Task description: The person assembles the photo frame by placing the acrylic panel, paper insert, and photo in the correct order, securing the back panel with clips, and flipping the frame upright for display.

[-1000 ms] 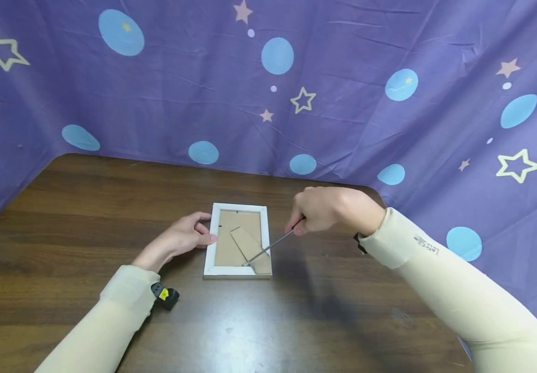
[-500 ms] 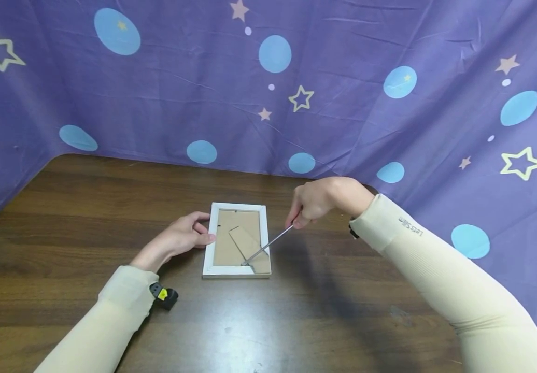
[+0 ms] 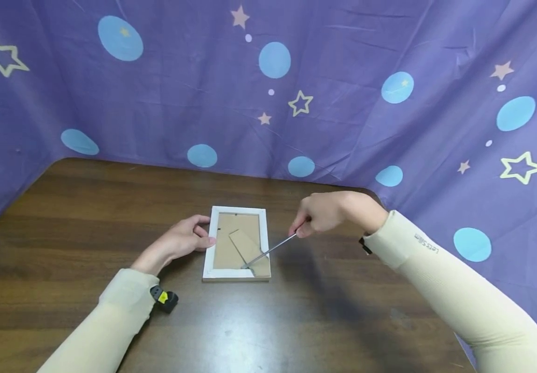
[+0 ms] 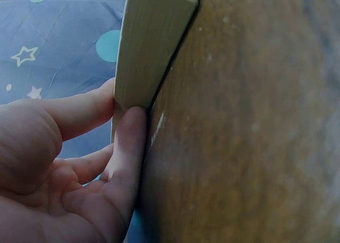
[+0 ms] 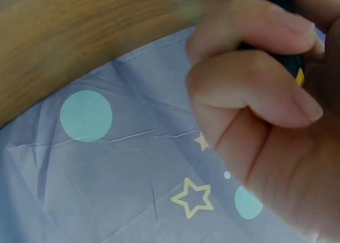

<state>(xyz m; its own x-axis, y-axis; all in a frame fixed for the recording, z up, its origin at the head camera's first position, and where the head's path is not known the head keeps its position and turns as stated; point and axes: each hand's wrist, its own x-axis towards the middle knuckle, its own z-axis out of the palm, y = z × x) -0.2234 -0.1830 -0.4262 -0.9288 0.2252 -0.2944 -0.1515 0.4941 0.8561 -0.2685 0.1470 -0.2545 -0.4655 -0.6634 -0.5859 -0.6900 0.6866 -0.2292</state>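
Observation:
A white picture frame [image 3: 208,259] lies back side up on the table. Its brown backing board [image 3: 223,251] shows, with a slanted stand leg [image 3: 250,247] reaching over the lower right corner. My left hand [image 3: 183,237] grips the frame's left side, the thumb on the rim; in the left wrist view, a finger of the left hand [image 4: 79,163] lies along its pale edge [image 4: 151,46]. From the right, my right hand [image 3: 322,211] holds a screwdriver [image 3: 273,247], its tip at the backing's lower edge by the leg. Curled fingers partly hide the dark handle [image 5: 287,62] in the right wrist view.
The brown wooden table [image 3: 86,217] extends around the frame. Behind it and at both sides hangs a purple curtain [image 3: 166,103] with stars and blue dots. A black wrist camera [image 3: 165,299] sits at the left cuff.
My right hand rose a little, then came back down, tilting the screwdriver while its tip stayed near the same spot. The left hand and the picture frame keep their places.

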